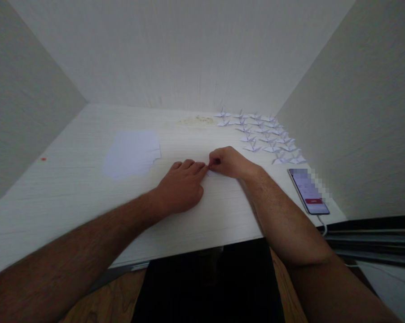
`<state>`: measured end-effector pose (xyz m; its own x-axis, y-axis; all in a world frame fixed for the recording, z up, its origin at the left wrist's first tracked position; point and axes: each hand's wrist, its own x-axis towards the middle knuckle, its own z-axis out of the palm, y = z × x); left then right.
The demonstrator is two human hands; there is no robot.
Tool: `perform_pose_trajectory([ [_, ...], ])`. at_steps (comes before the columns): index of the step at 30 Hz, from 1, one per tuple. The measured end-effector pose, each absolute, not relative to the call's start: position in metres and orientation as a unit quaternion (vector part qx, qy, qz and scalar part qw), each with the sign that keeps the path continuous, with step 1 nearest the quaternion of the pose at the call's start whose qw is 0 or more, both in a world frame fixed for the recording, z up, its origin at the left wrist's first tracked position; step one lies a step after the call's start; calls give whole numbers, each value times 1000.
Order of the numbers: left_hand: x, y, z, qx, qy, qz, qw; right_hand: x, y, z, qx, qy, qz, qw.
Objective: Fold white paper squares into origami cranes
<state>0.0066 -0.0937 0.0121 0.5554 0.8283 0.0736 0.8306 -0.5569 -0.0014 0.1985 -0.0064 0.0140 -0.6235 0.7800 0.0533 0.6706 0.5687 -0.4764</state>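
A small piece of folded white paper (212,172) lies on the white table, mostly hidden by my hands. My left hand (183,187) rests flat over its left side, palm down with the fingers stretched out. From the right, my right hand (228,161) pinches the paper's edge between thumb and curled fingers, close to the left fingertips. How the paper is folded cannot be made out.
Several folded paper cranes (261,130) stand in rows at the back right. White paper sheets (133,152) lie left of my hands. A phone (309,192) with a cable (322,224) is near the right edge. Walls (189,54) enclose the table (71,179).
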Motion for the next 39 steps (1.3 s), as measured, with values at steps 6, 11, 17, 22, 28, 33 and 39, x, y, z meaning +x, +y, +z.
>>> perform_pose_trajectory([
  [6, 8, -93, 11, -881, -472, -26, 20, 190, -16, 28, -416, -905, 74, 44],
  [11, 8, -93, 9, -880, -473, -33, 15, 182, -27, 37, -430, -902, 12, -47],
  [17, 8, -93, 10, -880, -474, -36, 9, 183, -33, 44, -451, -890, 26, -70],
  [22, 9, -93, 10, -878, -477, -35, 13, 182, -39, 52, -465, -881, 46, -80],
  [28, 9, -93, 9, -876, -481, -42, 18, 188, -44, 58, -479, -870, 72, -93],
  [33, 9, -92, 9, -872, -488, -37, 22, 196, -42, 55, -487, -863, 104, -87],
  [39, 8, -93, 8, -870, -491, -39, 25, 202, -38, 51, -478, -865, 135, -74],
])
